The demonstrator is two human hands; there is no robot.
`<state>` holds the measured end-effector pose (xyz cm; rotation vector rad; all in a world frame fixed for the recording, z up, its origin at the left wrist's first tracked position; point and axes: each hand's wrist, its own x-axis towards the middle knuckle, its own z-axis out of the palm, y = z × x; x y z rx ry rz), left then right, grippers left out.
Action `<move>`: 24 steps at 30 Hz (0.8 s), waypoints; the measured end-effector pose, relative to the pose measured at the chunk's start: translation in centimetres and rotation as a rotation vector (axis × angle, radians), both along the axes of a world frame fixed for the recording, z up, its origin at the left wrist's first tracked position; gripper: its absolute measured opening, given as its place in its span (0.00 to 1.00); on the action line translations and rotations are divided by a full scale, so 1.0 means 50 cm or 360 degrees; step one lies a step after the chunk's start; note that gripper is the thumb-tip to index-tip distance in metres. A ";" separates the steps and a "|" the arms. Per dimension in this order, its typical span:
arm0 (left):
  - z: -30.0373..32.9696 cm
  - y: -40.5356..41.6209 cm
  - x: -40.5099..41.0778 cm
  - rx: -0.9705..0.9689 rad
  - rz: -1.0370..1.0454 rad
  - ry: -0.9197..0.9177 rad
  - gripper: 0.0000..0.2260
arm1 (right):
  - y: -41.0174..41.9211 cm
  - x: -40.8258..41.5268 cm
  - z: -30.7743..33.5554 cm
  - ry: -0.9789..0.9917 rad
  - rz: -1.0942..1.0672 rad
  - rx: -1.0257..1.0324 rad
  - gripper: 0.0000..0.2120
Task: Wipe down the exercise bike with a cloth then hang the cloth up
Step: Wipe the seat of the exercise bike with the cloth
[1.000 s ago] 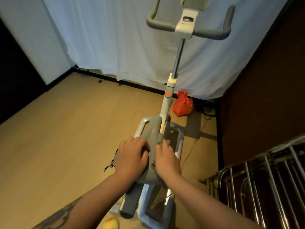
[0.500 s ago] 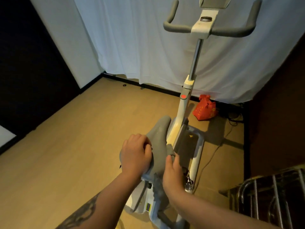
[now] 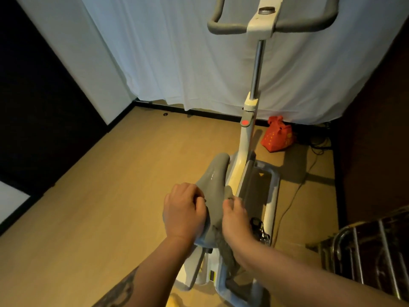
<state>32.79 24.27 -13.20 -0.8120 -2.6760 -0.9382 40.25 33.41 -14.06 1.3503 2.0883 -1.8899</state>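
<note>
Cloth [image 3: 225, 251] has slid off the saddle [image 3: 215, 185] top to its right flank, pinched by the right hand [image 3: 238, 220], while the left hand [image 3: 183, 209] grips the saddle's left edge, so wiping continues.

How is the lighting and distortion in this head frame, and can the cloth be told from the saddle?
Head view: dim and warm-tinted, corners nearly black; wide-angle bend along the floor edges; a small glare streak on the saddle; the grey cloth under the right hand nearly blends with it.

Dim warm light, dark corners, wide-angle bending at the edges.
</note>
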 end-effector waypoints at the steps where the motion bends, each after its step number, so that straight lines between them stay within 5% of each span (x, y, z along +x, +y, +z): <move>1: 0.001 0.000 -0.001 0.0006 0.0002 -0.0012 0.05 | -0.026 0.017 0.009 0.0002 0.0124 0.0220 0.22; 4: 0.003 0.004 -0.003 -0.0055 -0.0004 -0.0040 0.06 | -0.029 0.022 0.006 0.0165 0.0284 0.0643 0.21; 7: 0.007 0.004 -0.005 -0.0127 -0.0023 -0.0050 0.06 | 0.023 -0.007 0.000 0.0301 0.0320 0.0438 0.20; 11: 0.008 0.000 -0.013 -0.0192 -0.0042 -0.0100 0.08 | -0.008 0.010 0.001 0.0215 0.0478 0.0931 0.20; 16: 0.043 -0.010 -0.072 -0.0407 -0.0339 -0.0156 0.05 | 0.019 -0.049 0.032 0.0215 0.0244 0.0900 0.18; 19: 0.033 -0.025 -0.092 -0.0258 -0.0519 -0.0215 0.05 | -0.034 -0.045 0.030 0.0066 0.0246 0.1198 0.17; 24: 0.006 -0.039 -0.100 0.0165 -0.0602 -0.0427 0.07 | 0.011 -0.092 0.058 -0.0047 0.0119 0.1158 0.15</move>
